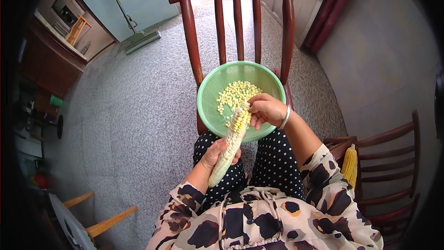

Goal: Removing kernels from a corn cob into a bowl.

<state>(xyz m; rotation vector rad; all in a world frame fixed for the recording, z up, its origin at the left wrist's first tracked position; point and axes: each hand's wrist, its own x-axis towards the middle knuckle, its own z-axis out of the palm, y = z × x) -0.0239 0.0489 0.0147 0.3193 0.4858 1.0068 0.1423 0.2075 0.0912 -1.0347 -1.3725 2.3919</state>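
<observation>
My left hand point(216, 154) grips a corn cob point(231, 142) around its lower half. Most of the cob is bare and pale; a patch of yellow kernels point(241, 121) remains near its upper end. At that end my right hand point(265, 110) has its fingers bent against the kernels, and a light bracelet circles the wrist. Under the cob's upper part is a green plastic mesh basket point(208, 111), resting on the seat of a red wooden chair. Loose corn kernels point(237, 92) are spread over the basket's bottom. The cob's tip leans over the basket, its other end towards my lap.
The red wooden chair point(239, 24) faces me, its back beyond the basket. To my right, a whole yellow corn cob point(349, 166) lies by a dark wooden chair point(388, 159). A sponge mop point(142, 40) stands far left. Wooden legs point(112, 220) of furniture show at lower left.
</observation>
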